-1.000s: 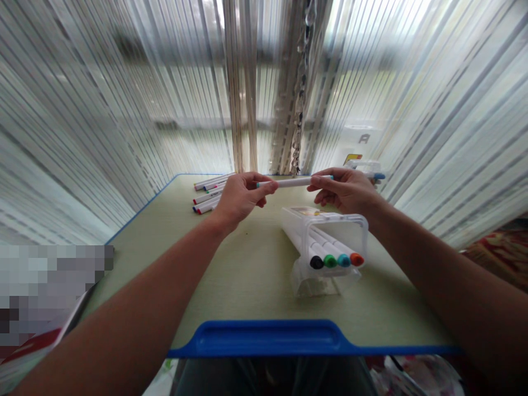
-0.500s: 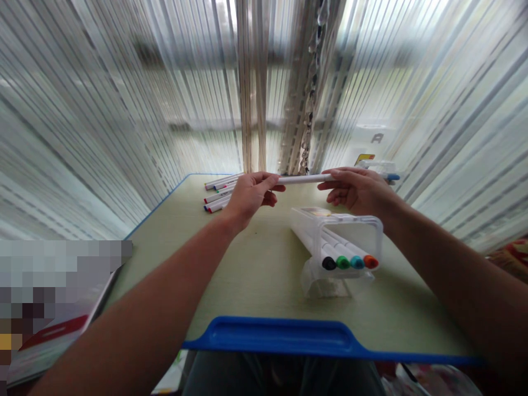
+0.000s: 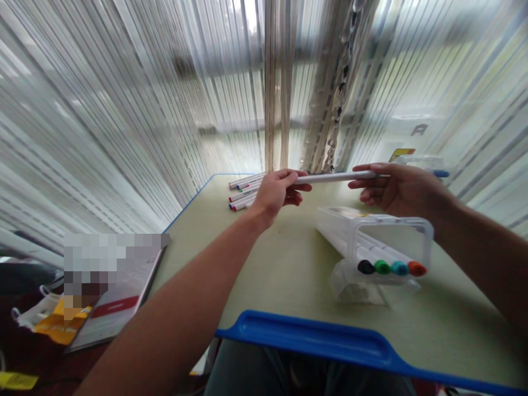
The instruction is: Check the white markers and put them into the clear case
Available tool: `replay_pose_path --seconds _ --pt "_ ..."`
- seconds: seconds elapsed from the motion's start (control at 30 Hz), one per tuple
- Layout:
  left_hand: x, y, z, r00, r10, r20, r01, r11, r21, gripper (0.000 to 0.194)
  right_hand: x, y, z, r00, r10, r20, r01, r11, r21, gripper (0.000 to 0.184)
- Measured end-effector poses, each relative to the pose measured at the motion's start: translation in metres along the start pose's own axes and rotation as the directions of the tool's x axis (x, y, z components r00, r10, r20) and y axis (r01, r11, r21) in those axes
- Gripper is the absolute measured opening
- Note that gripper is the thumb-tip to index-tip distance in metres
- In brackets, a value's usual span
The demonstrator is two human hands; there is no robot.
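Note:
A white marker [image 3: 325,178] is held roughly level above the table, stretched between my two hands. My left hand [image 3: 277,192] is closed round its left end, and the cap there is hidden by the fingers. My right hand [image 3: 402,187] has thumb and fingers at the other end, with the lower fingers loosely curled. Below my right hand stands a clear plastic marker case [image 3: 339,220], tilted on its stand with its open end towards me. Several white markers lie in it, showing black, green, blue and orange ends. Behind my left hand more white markers [image 3: 243,197] lie in a loose pile.
The pale table [image 3: 284,275] has a blue rim with a moulded blue tray [image 3: 313,338] at its near edge. A clear container with a blue part [image 3: 440,173] is behind my right hand. String curtains [image 3: 231,82] hang behind; a partly blurred flat panel [image 3: 124,308] leans at left.
The view has swung left, so the table appears further right. My right hand has shifted right along the marker, its fingers straighter; my left hand keeps its hold.

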State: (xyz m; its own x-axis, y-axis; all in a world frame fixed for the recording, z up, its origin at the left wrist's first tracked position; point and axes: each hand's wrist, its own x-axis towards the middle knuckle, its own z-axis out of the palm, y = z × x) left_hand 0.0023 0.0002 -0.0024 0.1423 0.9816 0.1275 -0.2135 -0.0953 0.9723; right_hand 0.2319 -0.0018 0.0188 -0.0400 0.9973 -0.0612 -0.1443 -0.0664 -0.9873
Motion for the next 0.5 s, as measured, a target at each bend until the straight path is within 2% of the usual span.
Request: replay_pose_path --seconds 0.5 --pt "-0.0005 -0.0004 0.001 1.0 0.01 -0.016 -0.009 0.999 0.035 0.024 -0.0025 -0.0018 0.0024 1.0 0.014 -0.021 -0.013 0.998 0.055 0.025"
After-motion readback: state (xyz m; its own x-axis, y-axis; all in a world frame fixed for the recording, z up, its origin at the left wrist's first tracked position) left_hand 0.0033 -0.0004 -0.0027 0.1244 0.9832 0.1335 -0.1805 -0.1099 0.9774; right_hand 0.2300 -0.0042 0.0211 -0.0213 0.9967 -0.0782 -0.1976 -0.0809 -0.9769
